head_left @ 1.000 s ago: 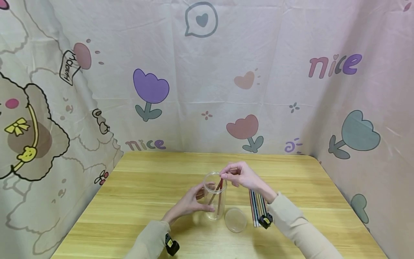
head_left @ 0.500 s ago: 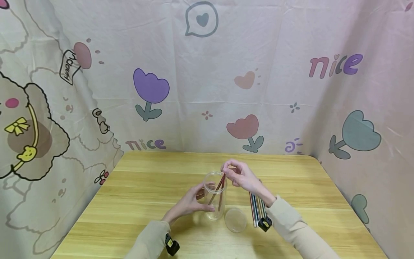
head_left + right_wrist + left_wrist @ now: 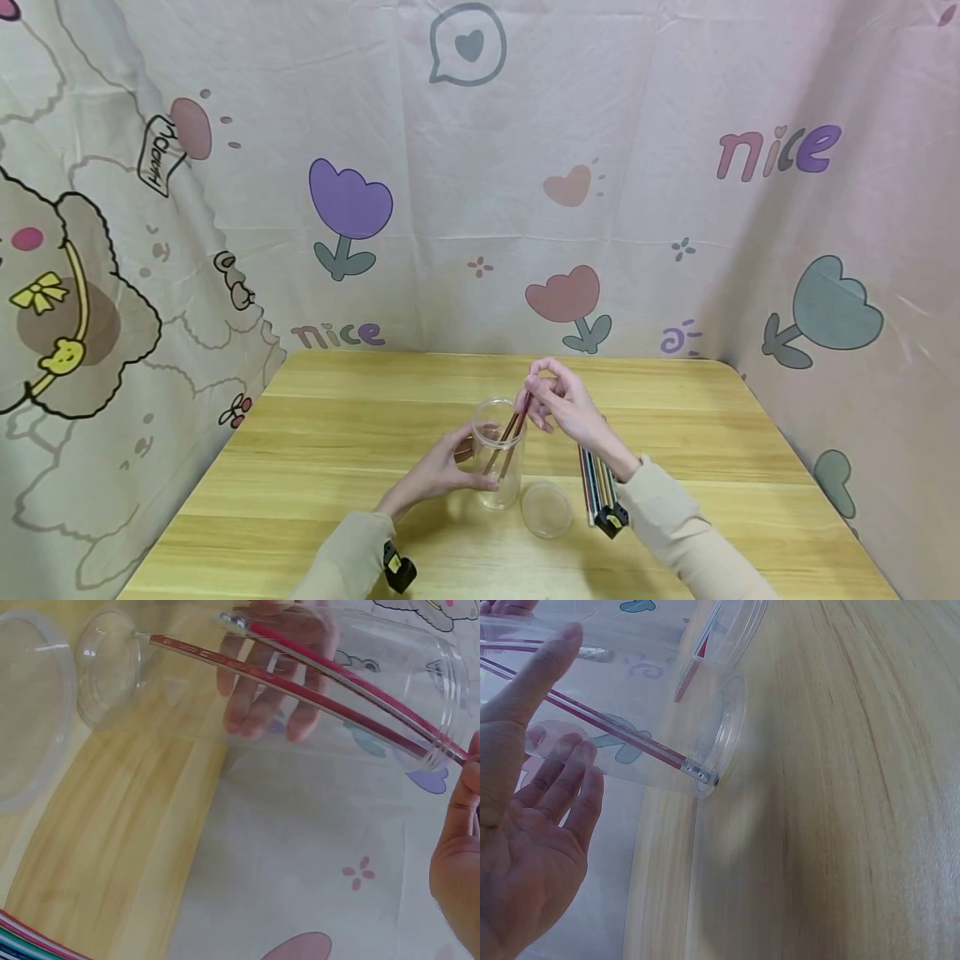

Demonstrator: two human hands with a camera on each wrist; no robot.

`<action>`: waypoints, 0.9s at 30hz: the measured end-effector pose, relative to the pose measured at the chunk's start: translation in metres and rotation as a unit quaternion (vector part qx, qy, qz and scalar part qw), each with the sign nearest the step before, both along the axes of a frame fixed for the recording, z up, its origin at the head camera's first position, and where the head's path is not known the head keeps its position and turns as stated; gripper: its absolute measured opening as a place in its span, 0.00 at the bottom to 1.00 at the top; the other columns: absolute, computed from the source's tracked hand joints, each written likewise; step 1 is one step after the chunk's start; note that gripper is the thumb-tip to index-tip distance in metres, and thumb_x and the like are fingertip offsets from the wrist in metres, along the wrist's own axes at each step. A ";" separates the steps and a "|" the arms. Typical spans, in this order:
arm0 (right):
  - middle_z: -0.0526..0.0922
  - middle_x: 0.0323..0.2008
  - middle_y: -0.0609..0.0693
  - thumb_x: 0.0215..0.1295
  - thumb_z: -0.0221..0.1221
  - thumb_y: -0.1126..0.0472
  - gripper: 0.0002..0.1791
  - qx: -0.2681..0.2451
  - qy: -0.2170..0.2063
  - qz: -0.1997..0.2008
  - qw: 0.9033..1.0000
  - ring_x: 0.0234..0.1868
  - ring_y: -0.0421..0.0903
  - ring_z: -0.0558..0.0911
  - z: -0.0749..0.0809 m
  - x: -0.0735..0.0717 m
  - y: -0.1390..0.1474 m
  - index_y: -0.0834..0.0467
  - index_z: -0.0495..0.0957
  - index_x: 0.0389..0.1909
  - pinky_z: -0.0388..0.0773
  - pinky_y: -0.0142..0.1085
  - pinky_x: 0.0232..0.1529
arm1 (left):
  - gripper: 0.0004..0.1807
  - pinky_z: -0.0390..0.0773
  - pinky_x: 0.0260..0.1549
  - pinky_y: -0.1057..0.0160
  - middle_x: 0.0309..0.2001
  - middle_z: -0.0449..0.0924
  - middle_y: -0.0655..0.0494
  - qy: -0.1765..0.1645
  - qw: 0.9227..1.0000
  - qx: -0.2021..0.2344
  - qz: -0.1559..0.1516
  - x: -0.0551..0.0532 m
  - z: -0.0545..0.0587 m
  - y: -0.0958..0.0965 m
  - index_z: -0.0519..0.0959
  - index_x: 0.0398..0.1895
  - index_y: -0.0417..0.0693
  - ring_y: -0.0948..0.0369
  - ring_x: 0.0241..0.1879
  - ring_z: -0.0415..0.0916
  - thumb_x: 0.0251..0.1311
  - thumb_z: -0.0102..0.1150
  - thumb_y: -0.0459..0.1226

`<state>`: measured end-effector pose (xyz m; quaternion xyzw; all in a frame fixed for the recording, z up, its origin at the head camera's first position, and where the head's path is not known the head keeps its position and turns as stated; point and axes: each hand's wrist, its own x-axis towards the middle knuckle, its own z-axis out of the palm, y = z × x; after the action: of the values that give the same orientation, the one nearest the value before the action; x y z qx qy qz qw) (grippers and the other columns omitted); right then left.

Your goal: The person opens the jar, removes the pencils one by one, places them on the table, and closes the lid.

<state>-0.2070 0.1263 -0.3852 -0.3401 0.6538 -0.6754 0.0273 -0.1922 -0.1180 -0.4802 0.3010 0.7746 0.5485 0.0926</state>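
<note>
a clear jar stands upright near the middle of the table, round, smooth-walled and see-through, its mouth open at the top. inside, one red pencil leans with its metal-capped end down at the base; a second red pencil slants through the mouth, its lower end off the base.

the left hand comes in from between 8 and 9 o'clock and clasps the jar, thumb on the near wall, fingers behind. the right hand, up at 2 o'clock, pinches the second red pencil's upper end between thumb and fingertips, wrist bent.

just beside the jar at 4 o'clock lies a flat, round, translucent lid. past it, towards 3 o'clock, slim coloured pencils lie side by side, partly under the right forearm. the table is yellowish wood grain; behind it at 12 o'clock hangs a creased, printed cloth.
</note>
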 end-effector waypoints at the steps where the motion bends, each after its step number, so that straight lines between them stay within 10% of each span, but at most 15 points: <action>1: 0.88 0.29 0.43 0.80 0.47 0.63 0.05 -0.004 0.001 -0.007 1.000 0.15 0.35 0.74 0.000 0.000 0.000 0.61 0.68 0.43 0.67 0.30 0.09 | 0.46 0.73 0.70 0.47 0.67 0.75 0.41 0.001 1.000 0.000 0.000 0.000 0.000 0.000 0.67 0.72 0.47 0.43 0.67 0.73 0.48 0.78 0.37; 15: 0.89 0.34 0.41 0.75 0.52 0.68 0.12 -0.053 0.034 -0.051 0.997 0.21 0.33 0.75 0.011 0.003 0.017 0.52 0.84 0.45 0.70 0.25 0.20 | 0.44 0.73 0.70 0.47 0.65 0.77 0.44 -0.001 1.000 -0.002 0.007 0.000 0.000 0.001 0.67 0.71 0.46 0.44 0.67 0.73 0.49 0.78 0.36; 27: 0.90 0.40 0.45 0.76 0.49 0.69 0.14 -0.180 -0.024 0.032 0.983 0.28 0.34 0.76 0.012 0.001 0.029 0.57 0.83 0.50 0.67 0.21 0.23 | 0.45 0.72 0.70 0.45 0.66 0.77 0.45 -0.006 1.000 -0.010 0.016 0.000 -0.001 0.000 0.68 0.72 0.50 0.44 0.67 0.73 0.49 0.78 0.38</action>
<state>-0.2063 0.1551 -0.3733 -0.3433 0.5095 -0.7890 0.0029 -0.1918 -0.1179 -0.4810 0.2845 0.7839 0.5442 0.0921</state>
